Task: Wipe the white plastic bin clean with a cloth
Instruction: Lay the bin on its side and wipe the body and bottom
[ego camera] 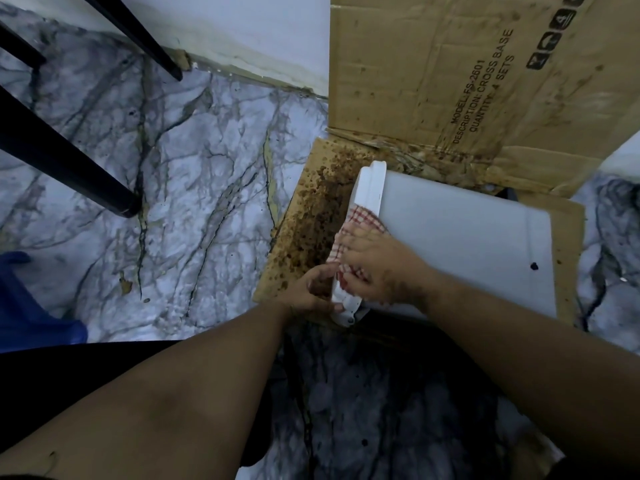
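The white plastic bin (464,237) lies on its side on stained cardboard, its rim pointing left. A red-and-white checked cloth (356,230) is draped over the rim. My right hand (381,268) holds the cloth against the rim and the bin's upper side. My left hand (313,289) grips the near end of the rim from the left, fingers curled around its edge. A small dark spot (534,266) shows on the bin's side near its base.
Flattened cardboard (304,216) spattered with brown stains lies under the bin, and a printed cardboard sheet (450,71) stands against the wall. Black chair legs (69,168) stand on the marble floor to the left. A blue object (31,306) sits at the left edge.
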A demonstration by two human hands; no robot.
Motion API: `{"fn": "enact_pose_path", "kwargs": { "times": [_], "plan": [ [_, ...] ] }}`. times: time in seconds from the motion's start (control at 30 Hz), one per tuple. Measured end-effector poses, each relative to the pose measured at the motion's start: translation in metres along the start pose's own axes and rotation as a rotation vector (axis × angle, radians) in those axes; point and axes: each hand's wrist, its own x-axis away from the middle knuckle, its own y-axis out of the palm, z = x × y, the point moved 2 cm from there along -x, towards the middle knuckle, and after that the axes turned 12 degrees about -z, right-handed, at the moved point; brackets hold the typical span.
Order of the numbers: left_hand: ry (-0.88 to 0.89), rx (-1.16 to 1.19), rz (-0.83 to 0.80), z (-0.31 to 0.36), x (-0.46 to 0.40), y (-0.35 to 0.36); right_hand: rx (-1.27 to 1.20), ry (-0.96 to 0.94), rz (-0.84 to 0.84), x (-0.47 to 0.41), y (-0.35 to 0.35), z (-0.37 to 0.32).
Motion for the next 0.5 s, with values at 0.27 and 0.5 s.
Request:
{"fn": "enact_pose_path", "kwargs": {
  "times": [0.27,0.5],
  "plan": [
    [-0.057,-0.054,0.028,-0.004,0.001,-0.006,-0.051,0.180,0.103,-0.025,-0.040,0.066],
    [-0.051,-0.043,0.034,-0.001,0.002,-0.003,-0.157,0.233,0.200,-0.004,0.001,0.017]
  ]
}}
